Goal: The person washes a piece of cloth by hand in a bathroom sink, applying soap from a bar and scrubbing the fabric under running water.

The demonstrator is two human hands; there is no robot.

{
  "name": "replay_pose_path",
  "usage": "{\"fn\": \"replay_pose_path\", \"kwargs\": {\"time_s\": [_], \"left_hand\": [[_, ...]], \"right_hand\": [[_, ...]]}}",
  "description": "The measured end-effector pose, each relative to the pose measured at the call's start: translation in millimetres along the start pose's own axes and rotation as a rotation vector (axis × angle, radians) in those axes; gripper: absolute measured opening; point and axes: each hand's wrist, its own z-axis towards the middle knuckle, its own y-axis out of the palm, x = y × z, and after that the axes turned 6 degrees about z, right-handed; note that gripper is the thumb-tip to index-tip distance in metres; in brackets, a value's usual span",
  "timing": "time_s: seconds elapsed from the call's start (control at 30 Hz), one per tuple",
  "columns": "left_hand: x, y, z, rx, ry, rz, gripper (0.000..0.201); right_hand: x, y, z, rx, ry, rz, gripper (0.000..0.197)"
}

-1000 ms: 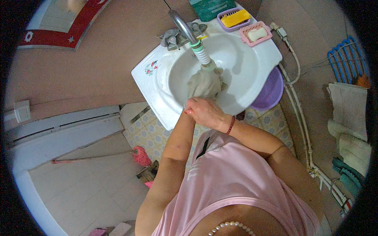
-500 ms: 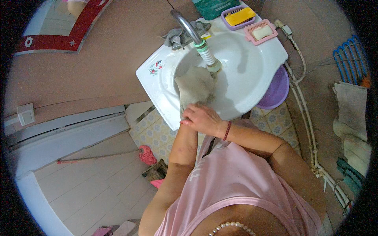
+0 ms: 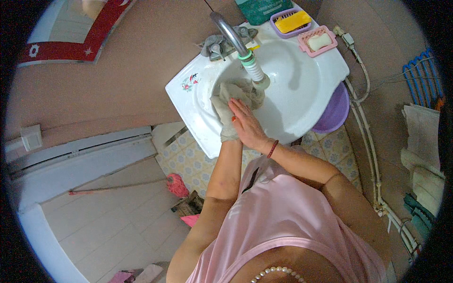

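Over the front of the white basin [image 3: 302, 101], her right hand [image 3: 247, 125] lies flat, fingers together, pressing a grey cloth [image 3: 226, 111]; the left is hidden beneath. It looks limp, sodden: best bunched, then squeezed. Behind, the tap [image 3: 231, 33].

left hand [image 3: 231, 134] hidden under cloth [image 3: 226, 106]

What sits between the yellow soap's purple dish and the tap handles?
Only bare white sink rim separates the purple dish from the tap handles, per the head view.

grey cloth [image 3: 226, 106]; white sink [image 3: 302, 89], floral motif; purple basin [image 3: 336, 113]
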Motion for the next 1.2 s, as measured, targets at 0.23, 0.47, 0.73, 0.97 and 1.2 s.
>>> {"fn": "replay_pose_path", "kwargs": {"time_s": [0.23,0.47,0.73,0.97,1.2], "left_hand": [[-17,7,4,-0.305,0.094,0.105,0.032],[-1,10,-13,-0.334,-0.205,-0.271,0.039],[-35,-29,-28,-0.095,0.394,-0.191,0.038],[-9,24,-21,-0.248,-0.319,-0.307,0.036],[21,22,-19,-0.176,0.363,1.115,0.032]], "right_hand": [[67,-11,44,-0.376,0.816,0.551,0.039],[34,-16,42,-0.297,0.138,-0.097,0.030],[-23,-37,37,-0.588,-0.162,-0.135,0.038],[60,-19,54,-0.457,0.495,0.016,0.023],[24,-2,3,-0.207,-0.041,0.057,0.032]]}}
